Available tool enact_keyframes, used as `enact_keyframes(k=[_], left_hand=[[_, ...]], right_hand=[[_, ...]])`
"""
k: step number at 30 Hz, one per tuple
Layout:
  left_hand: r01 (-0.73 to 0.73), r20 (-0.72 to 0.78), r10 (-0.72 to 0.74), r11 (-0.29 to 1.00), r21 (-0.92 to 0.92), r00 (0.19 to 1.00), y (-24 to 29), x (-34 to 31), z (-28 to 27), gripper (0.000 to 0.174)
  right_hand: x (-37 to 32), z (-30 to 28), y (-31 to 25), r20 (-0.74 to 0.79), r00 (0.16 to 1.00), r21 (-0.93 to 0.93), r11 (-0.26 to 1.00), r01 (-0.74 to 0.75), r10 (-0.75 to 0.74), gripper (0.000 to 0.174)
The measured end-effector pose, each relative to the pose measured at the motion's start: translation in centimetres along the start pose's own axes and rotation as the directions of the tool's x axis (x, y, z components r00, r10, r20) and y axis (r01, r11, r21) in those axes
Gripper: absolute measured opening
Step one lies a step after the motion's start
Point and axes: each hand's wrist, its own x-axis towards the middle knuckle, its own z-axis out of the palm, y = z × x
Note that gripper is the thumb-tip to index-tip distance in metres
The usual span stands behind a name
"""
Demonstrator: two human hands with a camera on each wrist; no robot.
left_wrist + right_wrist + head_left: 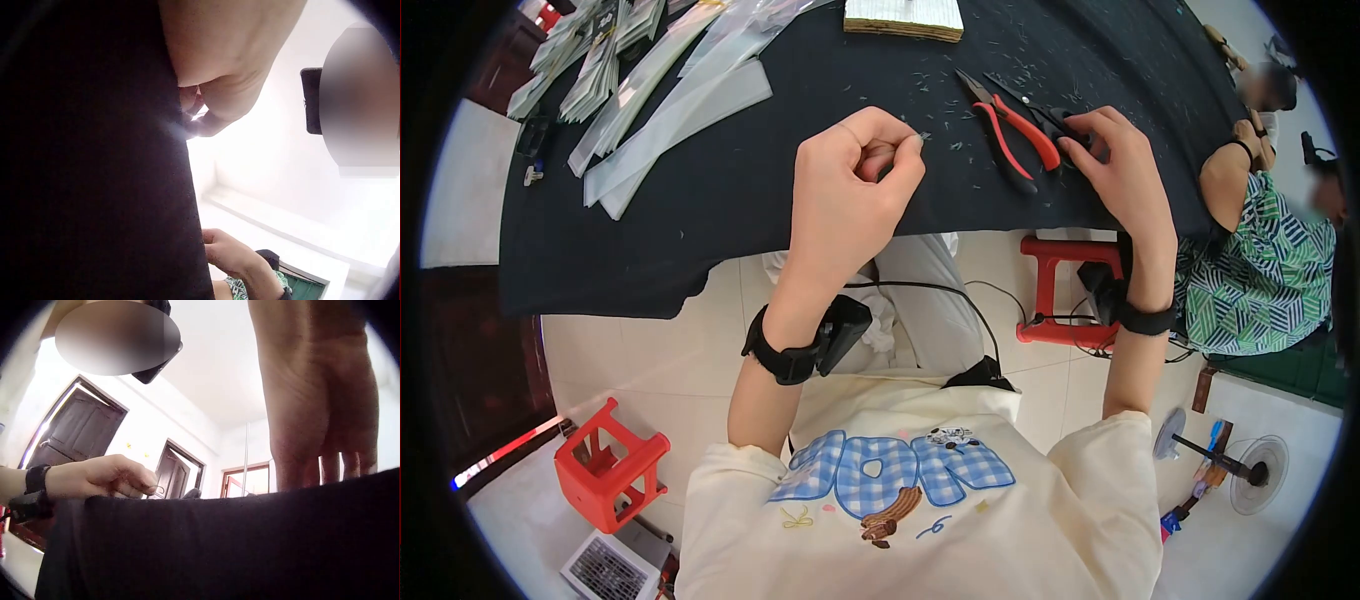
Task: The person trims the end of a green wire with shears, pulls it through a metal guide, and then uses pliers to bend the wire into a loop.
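Observation:
In the head view my left hand (855,175) is above the black cloth, thumb and forefinger pinched together. A thin, curved, wire-like piece (160,490) sticks out from those fingertips in the right wrist view. My right hand (1128,170) is at the table's right side, thumb and forefinger at the handles of dark scissors (1052,118). Its fingers point down to the cloth in the right wrist view, partly hidden behind the table edge. Pliers with red and black handles (1015,130) lie between the hands, jaws pointing away from me.
Clear plastic strips and packets (690,125) are piled at the far left. A white-topped block (903,18) stands at the back. Small clippings litter the black cloth (820,75). Red stools (612,465) stand on the floor, and another person's patterned clothing (1260,270) shows at the right.

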Motion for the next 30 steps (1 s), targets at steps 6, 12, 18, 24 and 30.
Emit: enact_keyframes(k=[6, 12, 18, 24, 30], left_hand=[[0.098, 0.017, -0.097, 0.992, -0.08, 0.995, 0.6, 0.3, -0.5, 0.007], [0.172, 0.018, -0.172, 0.967, -0.188, 0.985, 1.0, 0.7, -0.6, 0.01], [0.216, 0.041, -0.212, 0.957, -0.192, 0.976, 1.2, 0.7, -1.0, 0.01], [0.253, 0.04, -0.252, 0.932, -0.261, 0.967, 1.1, 0.8, -1.2, 0.01], [0.236, 0.048, -0.232, 0.94, -0.246, 0.972, 1.2, 0.8, -1.3, 0.01]], right_hand=[[-0.1, -1.1, 1.0, -0.077, 0.996, -0.219, 0.975, 0.019, -0.037, 0.024], [-1.3, -2.0, -0.2, -0.171, 0.983, -0.138, 0.989, 0.047, -0.071, 0.029], [-1.7, -2.3, -1.6, -0.124, 0.992, -0.056, 0.998, 0.023, -0.029, 0.033], [-1.4, -2.0, -2.3, -0.13, 0.967, -0.192, 0.962, 0.193, -0.22, 0.046], [-0.8, -2.4, -2.3, -0.037, 0.948, -0.339, 0.896, 0.285, -0.315, 0.052]])
